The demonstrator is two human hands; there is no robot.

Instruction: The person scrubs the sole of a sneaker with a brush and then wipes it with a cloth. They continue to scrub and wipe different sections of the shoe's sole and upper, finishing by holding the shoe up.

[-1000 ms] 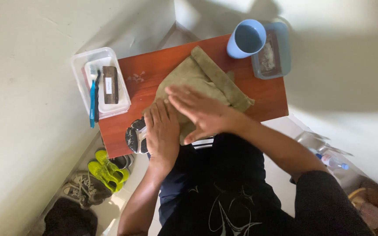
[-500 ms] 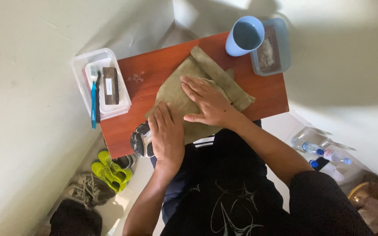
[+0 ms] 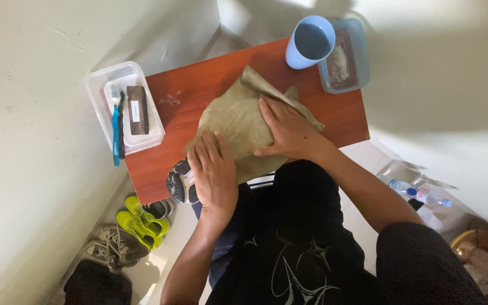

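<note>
Since the earlier frame the right hand (image 3: 289, 127) has slid further up the cloth (image 3: 238, 121), away from the left hand (image 3: 214, 172). Both grips are released, palms flat on the cloth, which lies mid-worktop (image 3: 345, 113) and reaches its near edge. A cup (image 3: 310, 42) and tub (image 3: 344, 55) stand at the far right corner; a tray (image 3: 124, 107) overhangs the left edge.

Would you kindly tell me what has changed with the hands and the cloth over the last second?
The right hand slid off the left hand toward the far side of the olive cloth and now presses there, palm flat. The left hand stayed flat on the near edge. Blue cup and both plastic containers did not move.
</note>
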